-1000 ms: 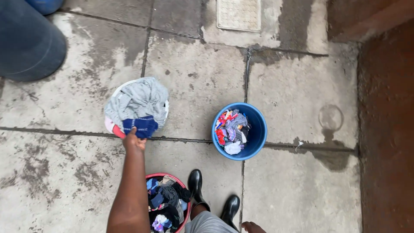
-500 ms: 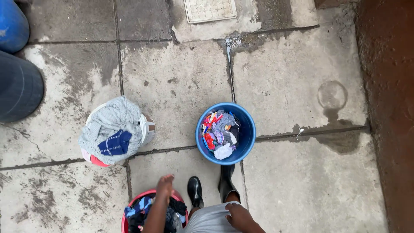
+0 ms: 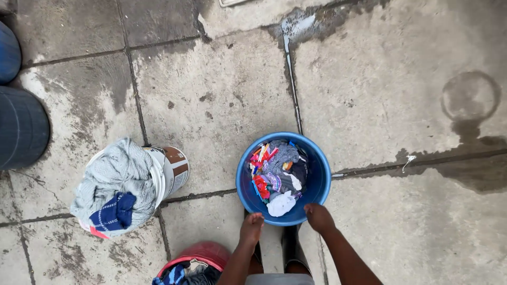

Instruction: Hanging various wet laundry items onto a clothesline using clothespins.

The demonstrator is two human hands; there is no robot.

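So right now I've got both hands down at the near rim of the blue basin (image 3: 318,182), which sits on the wet concrete floor (image 3: 222,100) just in front of my boots, packed with small mixed laundry (image 3: 277,177). Left hand (image 3: 251,228) and right hand (image 3: 318,217) are each at the edge with nothing in them, fingers loosely curled; from this angle I can't quite tell if they're actually gripping the rim or just touching it. I'd call this the start of a two-handed pickup, so the next move needs a firm hold on both sides and a level lift. Compared with half a second ago, the left hand has left the red bucket (image 3: 198,256) and the white bucket (image 3: 169,171) with the grey cloth looks untouched.
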